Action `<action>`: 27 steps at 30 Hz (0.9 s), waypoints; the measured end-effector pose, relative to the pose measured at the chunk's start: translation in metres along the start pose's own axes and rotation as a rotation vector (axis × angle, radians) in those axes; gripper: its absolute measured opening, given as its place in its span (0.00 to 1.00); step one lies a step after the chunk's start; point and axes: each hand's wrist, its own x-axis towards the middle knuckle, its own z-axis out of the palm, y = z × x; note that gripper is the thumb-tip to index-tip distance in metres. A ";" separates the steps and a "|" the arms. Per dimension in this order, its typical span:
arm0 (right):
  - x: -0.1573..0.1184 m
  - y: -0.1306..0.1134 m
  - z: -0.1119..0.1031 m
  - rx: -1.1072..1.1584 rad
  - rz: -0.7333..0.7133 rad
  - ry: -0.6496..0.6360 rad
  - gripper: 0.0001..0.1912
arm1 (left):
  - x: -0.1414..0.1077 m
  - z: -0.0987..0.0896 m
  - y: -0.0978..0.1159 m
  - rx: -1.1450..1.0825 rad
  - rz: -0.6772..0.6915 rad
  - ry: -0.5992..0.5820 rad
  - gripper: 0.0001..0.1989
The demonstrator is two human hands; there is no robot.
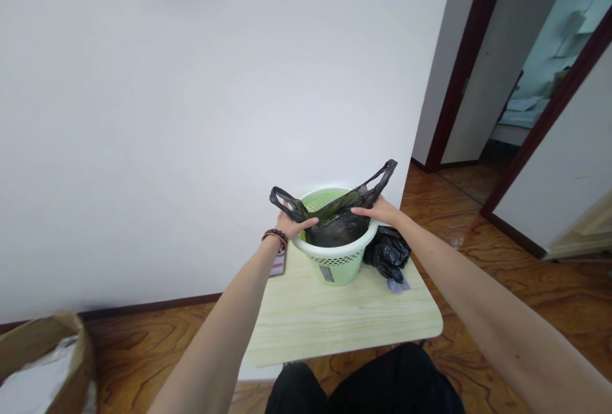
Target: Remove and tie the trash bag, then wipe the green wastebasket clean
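Observation:
A black plastic bag (pixel 337 229) with two loop handles hangs partly inside a light green basket (pixel 335 268) with a pale rim and small holes. My left hand (pixel 294 226) grips the bag's left side near its handle, thumb over the edge; a beaded bracelet (pixel 276 235) circles that wrist. My right hand (pixel 380 211) grips the bag's right side below the other handle, thumb toward the middle. Both handles stick up above the rim. The bag's lower part is hidden by the basket wall.
The basket stands on a small wood-grain table (pixel 335 325) against a white wall. Another crumpled black bag (pixel 388 251) lies right of the basket, and a phone-like flat object (pixel 278 265) lies left. A cardboard box (pixel 71 363) sits on the floor at left.

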 end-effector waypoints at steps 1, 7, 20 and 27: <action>0.006 -0.001 0.004 0.007 -0.026 -0.037 0.24 | 0.006 0.004 0.000 0.002 -0.016 0.046 0.39; 0.036 0.008 0.026 -0.084 -0.017 0.042 0.26 | 0.032 0.013 -0.012 0.041 -0.046 0.213 0.43; 0.073 0.037 0.039 0.350 0.151 0.377 0.16 | 0.055 0.012 -0.021 0.177 -0.088 0.220 0.25; 0.088 0.015 0.021 0.561 0.270 0.528 0.20 | 0.060 0.018 -0.010 -0.096 -0.207 0.420 0.33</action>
